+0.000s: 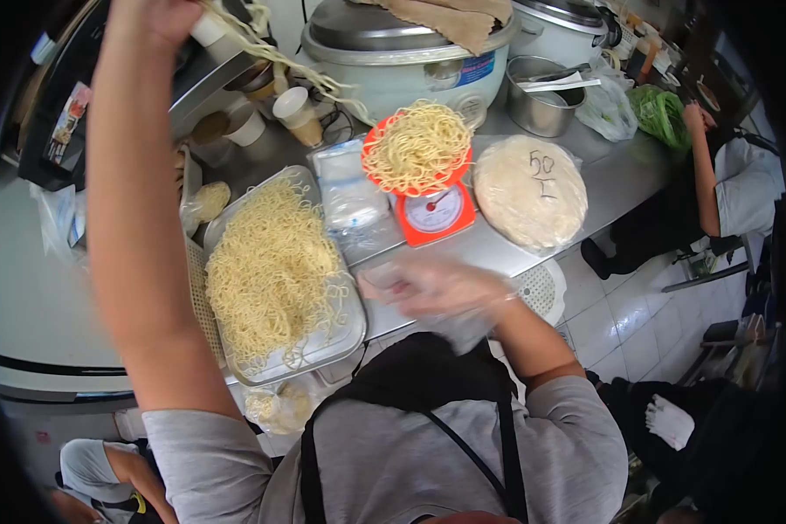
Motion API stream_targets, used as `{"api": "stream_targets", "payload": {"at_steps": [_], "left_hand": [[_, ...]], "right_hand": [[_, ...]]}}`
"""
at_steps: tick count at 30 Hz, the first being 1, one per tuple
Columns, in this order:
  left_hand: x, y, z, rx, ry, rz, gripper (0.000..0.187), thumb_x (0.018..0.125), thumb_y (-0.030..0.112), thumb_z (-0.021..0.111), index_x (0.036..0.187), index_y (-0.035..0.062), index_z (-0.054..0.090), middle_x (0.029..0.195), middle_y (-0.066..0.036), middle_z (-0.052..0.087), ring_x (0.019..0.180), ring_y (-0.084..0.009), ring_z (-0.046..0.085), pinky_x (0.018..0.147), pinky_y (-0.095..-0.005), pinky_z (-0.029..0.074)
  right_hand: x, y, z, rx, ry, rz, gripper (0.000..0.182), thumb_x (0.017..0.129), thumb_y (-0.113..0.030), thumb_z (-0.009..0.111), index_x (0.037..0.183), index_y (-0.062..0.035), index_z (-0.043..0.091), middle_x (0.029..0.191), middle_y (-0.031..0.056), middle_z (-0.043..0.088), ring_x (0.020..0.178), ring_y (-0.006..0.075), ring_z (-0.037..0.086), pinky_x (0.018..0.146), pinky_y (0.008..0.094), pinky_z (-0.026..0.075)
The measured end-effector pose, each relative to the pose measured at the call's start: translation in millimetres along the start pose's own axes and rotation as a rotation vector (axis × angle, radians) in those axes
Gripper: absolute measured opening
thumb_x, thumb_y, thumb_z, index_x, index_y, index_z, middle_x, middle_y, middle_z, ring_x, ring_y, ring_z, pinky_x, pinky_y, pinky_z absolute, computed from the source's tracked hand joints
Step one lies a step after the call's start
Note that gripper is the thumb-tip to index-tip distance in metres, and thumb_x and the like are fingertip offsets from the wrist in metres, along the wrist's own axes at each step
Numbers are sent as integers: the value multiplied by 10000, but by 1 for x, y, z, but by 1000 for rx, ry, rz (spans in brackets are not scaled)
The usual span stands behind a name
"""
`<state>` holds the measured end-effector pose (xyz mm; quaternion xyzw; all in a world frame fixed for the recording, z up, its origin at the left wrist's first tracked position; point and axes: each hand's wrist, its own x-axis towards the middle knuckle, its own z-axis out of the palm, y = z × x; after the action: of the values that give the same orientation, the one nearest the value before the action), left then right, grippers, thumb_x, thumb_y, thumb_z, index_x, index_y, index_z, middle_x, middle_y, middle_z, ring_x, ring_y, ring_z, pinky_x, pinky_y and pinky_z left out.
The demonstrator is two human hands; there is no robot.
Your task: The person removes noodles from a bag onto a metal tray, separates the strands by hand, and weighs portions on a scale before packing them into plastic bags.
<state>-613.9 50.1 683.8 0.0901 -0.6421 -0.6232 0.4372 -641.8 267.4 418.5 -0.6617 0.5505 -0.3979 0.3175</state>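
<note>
My left hand (168, 16) is raised at the top left, partly cut off by the frame edge, its fingers mostly out of sight. Pale twisted strands (310, 77) run from beside it toward the rice cooker. My right hand (437, 286), in a clear plastic glove, is smeared by motion in front of the scale. A red kitchen scale (435, 214) carries a heap of yellow noodles (419, 147) on its red pan. Left of that hand, a metal tray (351, 325) holds a large pile of loose noodles (271, 262).
Right of the scale lies a round plastic-wrapped pack (531, 192) marked "50". Plastic bags (349, 188) lie beside the tray. Behind are a large rice cooker (402, 74), a metal pot (546, 96) and paper cups (297, 113). Another person (716, 175) stands at right near leafy greens (659, 115).
</note>
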Motion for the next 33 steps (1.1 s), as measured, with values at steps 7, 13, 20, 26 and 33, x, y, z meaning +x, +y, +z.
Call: {"api": "stream_targets", "payload": {"at_steps": [7,13,20,26,33], "left_hand": [[-22,-152,34,241,-148,-327,93,759,102,410,697,47,453,553,-19,423,445,-99,396,398,-242,342],[-64,-226,31,974,-446,-490,331,679,61,516,1002,25,455,778,-41,479,697,-119,462,618,-242,386],[-76,-232,25,934,-533,-538,370,663,68,514,1025,10,464,893,-89,509,811,-160,484,723,-255,387],[-87,-248,10,813,-440,-405,401,664,91,538,1043,-21,469,972,-163,535,891,-233,521,775,-293,403],[-93,-236,-2,529,-15,-476,347,813,279,454,1088,70,482,1013,-44,511,959,-139,446,825,-292,332]], "right_hand": [[-109,118,-100,493,772,334,470,679,-158,614,1111,-50,464,867,36,520,833,106,493,772,253,403],[-78,157,-133,-26,743,482,672,624,-170,652,1216,-48,361,1131,134,469,1033,245,466,888,306,354],[15,199,-114,-380,550,523,760,589,-267,669,1249,-90,336,1150,162,478,1061,325,450,935,337,307],[47,206,-118,-547,651,674,340,713,-264,544,1001,-86,568,913,144,592,852,293,556,770,359,413],[63,75,-167,106,835,317,337,709,-212,514,1002,-49,558,932,140,577,888,226,546,764,333,407]]}}
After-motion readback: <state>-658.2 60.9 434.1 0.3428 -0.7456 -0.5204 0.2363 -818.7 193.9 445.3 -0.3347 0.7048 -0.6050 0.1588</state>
